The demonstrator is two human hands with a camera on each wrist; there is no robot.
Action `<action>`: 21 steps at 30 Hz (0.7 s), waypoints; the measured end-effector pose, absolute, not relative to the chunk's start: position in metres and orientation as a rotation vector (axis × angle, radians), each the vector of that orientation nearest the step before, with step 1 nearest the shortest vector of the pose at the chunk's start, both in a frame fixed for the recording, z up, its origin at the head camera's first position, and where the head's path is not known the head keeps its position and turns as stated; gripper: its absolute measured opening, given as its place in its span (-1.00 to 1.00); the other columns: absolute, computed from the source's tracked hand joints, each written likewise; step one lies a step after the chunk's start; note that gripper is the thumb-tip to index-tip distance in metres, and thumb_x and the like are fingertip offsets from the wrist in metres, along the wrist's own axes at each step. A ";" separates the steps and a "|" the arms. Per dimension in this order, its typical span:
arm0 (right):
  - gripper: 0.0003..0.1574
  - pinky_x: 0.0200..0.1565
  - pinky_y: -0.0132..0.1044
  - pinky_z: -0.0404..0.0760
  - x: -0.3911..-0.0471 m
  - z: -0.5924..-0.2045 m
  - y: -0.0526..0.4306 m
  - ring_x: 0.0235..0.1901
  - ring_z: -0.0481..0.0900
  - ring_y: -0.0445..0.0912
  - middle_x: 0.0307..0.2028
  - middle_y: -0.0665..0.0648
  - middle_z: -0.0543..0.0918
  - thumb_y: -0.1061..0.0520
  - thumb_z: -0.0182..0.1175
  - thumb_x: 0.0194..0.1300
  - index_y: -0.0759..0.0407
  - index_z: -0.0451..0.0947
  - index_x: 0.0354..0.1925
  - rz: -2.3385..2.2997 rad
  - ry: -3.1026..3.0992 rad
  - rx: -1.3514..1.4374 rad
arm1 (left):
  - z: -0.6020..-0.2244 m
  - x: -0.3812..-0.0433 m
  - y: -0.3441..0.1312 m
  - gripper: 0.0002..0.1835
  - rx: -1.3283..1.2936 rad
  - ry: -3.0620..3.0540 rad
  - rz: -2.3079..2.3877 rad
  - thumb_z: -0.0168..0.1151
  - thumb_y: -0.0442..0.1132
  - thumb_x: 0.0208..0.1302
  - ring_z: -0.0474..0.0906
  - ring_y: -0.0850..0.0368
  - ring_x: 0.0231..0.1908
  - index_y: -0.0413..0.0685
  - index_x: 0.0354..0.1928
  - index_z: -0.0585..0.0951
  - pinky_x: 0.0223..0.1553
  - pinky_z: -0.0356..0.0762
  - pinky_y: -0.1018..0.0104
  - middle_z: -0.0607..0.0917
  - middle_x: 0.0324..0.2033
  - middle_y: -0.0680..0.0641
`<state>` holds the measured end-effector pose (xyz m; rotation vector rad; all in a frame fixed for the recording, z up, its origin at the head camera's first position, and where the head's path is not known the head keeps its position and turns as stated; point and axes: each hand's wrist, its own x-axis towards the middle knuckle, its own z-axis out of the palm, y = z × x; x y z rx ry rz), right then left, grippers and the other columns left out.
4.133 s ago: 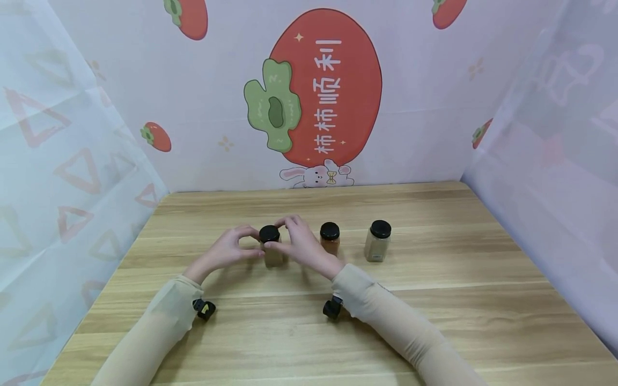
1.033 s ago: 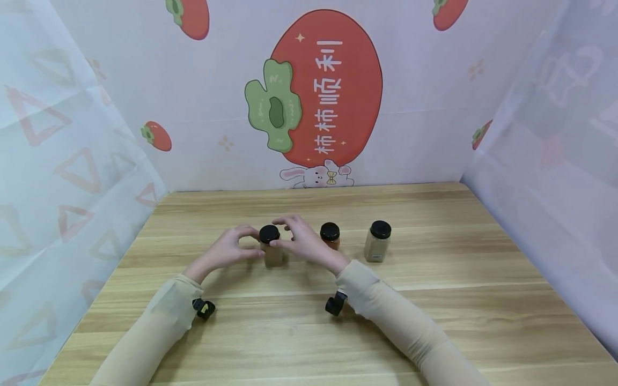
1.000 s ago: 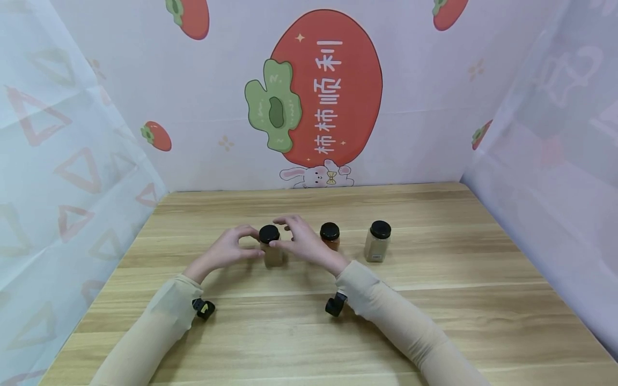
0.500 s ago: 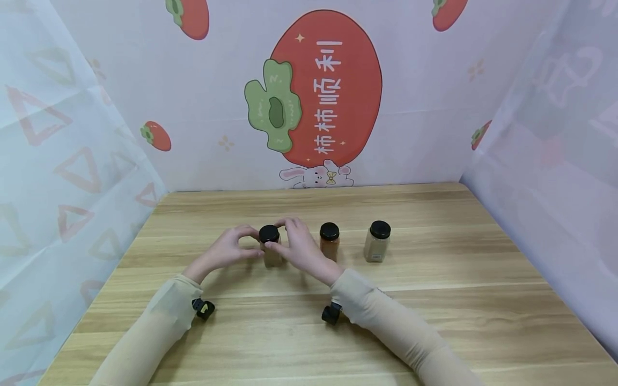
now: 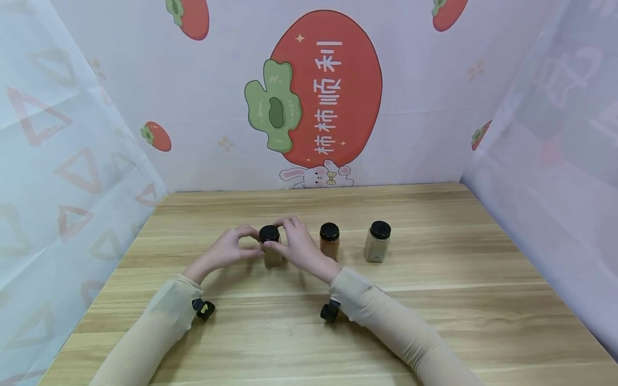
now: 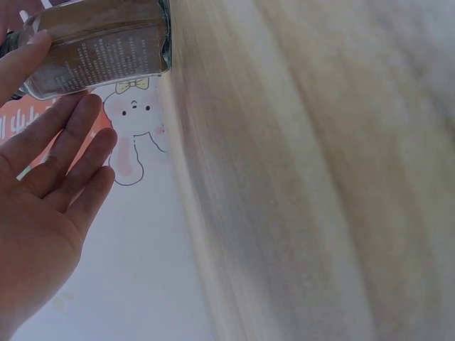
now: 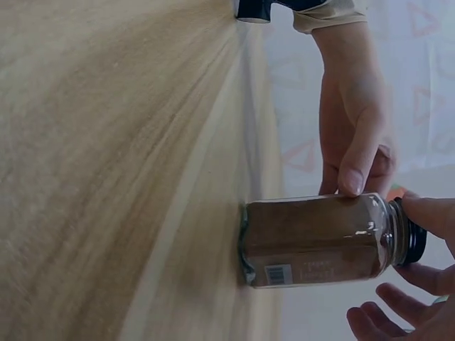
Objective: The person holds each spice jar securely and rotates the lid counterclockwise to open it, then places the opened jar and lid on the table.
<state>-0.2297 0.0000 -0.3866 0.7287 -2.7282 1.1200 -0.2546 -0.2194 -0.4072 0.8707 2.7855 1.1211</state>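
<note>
A clear glass jar (image 7: 313,238) of brown powder stands upright on the table, its black lid (image 5: 269,233) in place. My left hand (image 5: 224,252) steadies the jar body from the left, thumb on the near side and fingers on the far side. In the left wrist view the lower fingers of this left hand (image 6: 43,220) stretch out below the glass. From the right, my right hand (image 5: 301,249) pinches the lid between thumb and index finger. Its other fingers (image 7: 402,305) extend off the lid in the right wrist view.
A second black-lidded jar (image 5: 330,246) with orange-brown contents stands just right of my right hand. Farther right is a third jar (image 5: 376,246), paler inside. The wooden table (image 5: 289,332) ends at a printed backdrop (image 5: 203,107), with cloth walls at both sides.
About a second ago the right fingers were spread wider and higher at the lid. They have since closed on it, and the right wrist has swung slightly down and left. The left hand stays put.
</note>
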 end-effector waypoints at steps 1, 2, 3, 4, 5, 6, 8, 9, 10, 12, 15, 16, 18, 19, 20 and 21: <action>-0.36 0.22 -0.06 0.40 -0.230 -0.386 0.000 0.19 0.36 0.10 0.11 0.20 0.43 -0.12 0.26 0.22 0.20 0.40 0.14 1.117 -2.731 0.741 | -0.407 -0.255 -0.219 -0.65 0.874 2.785 1.124 0.45 -0.07 0.03 0.53 0.00 0.05 0.08 -0.11 0.65 0.15 0.39 -0.08 0.67 -0.15 0.07; -0.36 0.22 -0.05 0.39 -0.231 -0.385 0.001 0.19 0.36 0.11 0.12 0.21 0.43 -0.11 0.25 0.23 0.21 0.40 0.14 1.116 -2.735 0.753 | -0.407 -0.255 -0.219 -0.66 0.875 2.784 1.128 0.45 -0.07 0.02 0.53 0.00 0.05 0.08 -0.12 0.65 0.15 0.39 -0.09 0.67 -0.15 0.07; -0.37 0.22 -0.05 0.39 -0.231 -0.384 0.001 0.19 0.36 0.11 0.13 0.22 0.43 -0.11 0.25 0.24 0.21 0.41 0.15 1.109 -2.741 0.766 | -0.408 -0.255 -0.220 -0.66 0.881 2.787 1.127 0.44 -0.06 0.03 0.53 0.00 0.04 0.08 -0.12 0.65 0.14 0.39 -0.10 0.67 -0.16 0.07; -0.37 0.23 -0.04 0.38 -0.232 -0.383 0.002 0.20 0.35 0.11 0.15 0.22 0.42 -0.10 0.24 0.25 0.20 0.41 0.16 1.107 -2.752 0.777 | -0.408 -0.255 -0.219 -0.66 0.880 2.786 1.130 0.44 -0.06 0.03 0.53 0.00 0.03 0.09 -0.12 0.65 0.14 0.39 -0.11 0.67 -0.16 0.07; -0.38 0.24 -0.04 0.38 -0.233 -0.383 0.003 0.21 0.34 0.12 0.17 0.22 0.41 -0.10 0.23 0.26 0.20 0.41 0.17 1.101 -2.765 0.788 | -0.407 -0.255 -0.220 -0.66 0.877 2.784 1.133 0.45 -0.06 0.02 0.53 0.00 0.03 0.09 -0.13 0.65 0.14 0.38 -0.12 0.67 -0.16 0.07; -0.39 0.24 -0.03 0.38 -0.233 -0.382 0.003 0.22 0.34 0.12 0.18 0.22 0.40 -0.09 0.22 0.27 0.18 0.40 0.18 1.097 -2.776 0.802 | -0.408 -0.255 -0.220 -0.66 0.877 2.785 1.130 0.44 -0.05 0.03 0.53 0.00 0.03 0.08 -0.13 0.65 0.13 0.38 -0.13 0.67 -0.16 0.07; -0.42 0.24 -0.02 0.37 -0.235 -0.380 0.005 0.22 0.32 0.12 0.20 0.22 0.38 -0.07 0.19 0.30 0.16 0.40 0.19 1.095 -2.793 0.837 | -0.408 -0.255 -0.220 -0.66 0.867 2.784 1.127 0.44 -0.04 0.02 0.53 0.00 0.02 0.08 -0.13 0.65 0.14 0.38 -0.14 0.67 -0.16 0.07; -0.43 0.24 -0.02 0.37 -0.235 -0.379 0.006 0.23 0.32 0.11 0.20 0.21 0.37 -0.07 0.17 0.32 0.15 0.39 0.20 1.097 -2.801 0.855 | -0.408 -0.255 -0.220 -0.65 0.862 2.784 1.125 0.44 -0.03 0.02 0.53 0.01 0.02 0.08 -0.13 0.65 0.14 0.38 -0.14 0.67 -0.15 0.07; -0.44 0.25 -0.02 0.37 -0.236 -0.379 0.007 0.23 0.31 0.10 0.21 0.21 0.37 -0.06 0.16 0.33 0.14 0.39 0.20 1.100 -2.810 0.871 | -0.407 -0.255 -0.219 -0.65 0.852 2.781 1.126 0.44 -0.03 0.02 0.53 0.02 0.03 0.09 -0.14 0.65 0.14 0.37 -0.13 0.67 -0.15 0.08; -0.45 0.25 -0.02 0.37 -0.237 -0.378 0.008 0.24 0.31 0.08 0.21 0.20 0.36 -0.05 0.13 0.35 0.12 0.37 0.22 1.099 -2.819 0.903 | -0.407 -0.255 -0.219 -0.66 0.845 2.784 1.121 0.44 -0.02 0.02 0.53 0.02 0.03 0.09 -0.14 0.64 0.15 0.38 -0.12 0.67 -0.15 0.08; -0.45 0.26 -0.04 0.36 -0.238 -0.377 0.010 0.24 0.30 0.05 0.22 0.18 0.35 -0.04 0.11 0.36 0.11 0.36 0.24 1.086 -2.826 0.944 | -0.407 -0.255 -0.219 -0.65 0.842 2.790 1.114 0.44 -0.02 0.02 0.53 0.02 0.02 0.08 -0.14 0.65 0.14 0.39 -0.10 0.67 -0.15 0.07; -0.45 0.26 -0.04 0.36 -0.238 -0.377 0.010 0.24 0.30 0.05 0.22 0.18 0.35 -0.04 0.11 0.37 0.11 0.35 0.24 1.077 -2.826 0.955 | -0.407 -0.255 -0.219 -0.65 0.844 2.793 1.109 0.44 -0.02 0.02 0.53 0.02 0.02 0.08 -0.14 0.65 0.14 0.39 -0.10 0.67 -0.15 0.07; -0.45 0.26 -0.04 0.35 -0.238 -0.377 0.011 0.24 0.30 0.05 0.21 0.19 0.35 -0.04 0.10 0.37 0.11 0.34 0.25 1.069 -2.823 0.975 | -0.406 -0.255 -0.219 -0.65 0.852 2.796 1.105 0.44 -0.03 0.02 0.54 0.02 0.02 0.06 -0.14 0.65 0.14 0.39 -0.10 0.67 -0.16 0.06; -0.45 0.26 -0.04 0.35 -0.239 -0.377 0.012 0.24 0.30 0.05 0.21 0.19 0.35 -0.04 0.10 0.37 0.11 0.34 0.26 1.066 -2.822 0.982 | -0.406 -0.255 -0.219 -0.64 0.856 2.797 1.104 0.45 -0.03 0.02 0.54 0.02 0.01 0.05 -0.14 0.65 0.13 0.40 -0.10 0.67 -0.16 0.06; -0.44 0.26 -0.04 0.35 -0.239 -0.377 0.012 0.24 0.30 0.04 0.22 0.19 0.34 -0.04 0.10 0.37 0.10 0.34 0.26 1.068 -2.823 0.985 | -0.406 -0.255 -0.219 -0.64 0.863 2.800 1.100 0.44 -0.02 0.02 0.54 0.01 0.01 0.04 -0.13 0.65 0.13 0.40 -0.11 0.67 -0.16 0.05; -0.43 0.26 -0.04 0.35 -0.239 -0.378 0.012 0.24 0.30 0.03 0.22 0.18 0.34 -0.04 0.10 0.37 0.10 0.33 0.27 1.073 -2.824 0.986 | -0.406 -0.255 -0.218 -0.64 0.864 2.801 1.099 0.44 -0.02 0.02 0.54 0.01 0.01 0.04 -0.13 0.65 0.13 0.40 -0.11 0.68 -0.16 0.05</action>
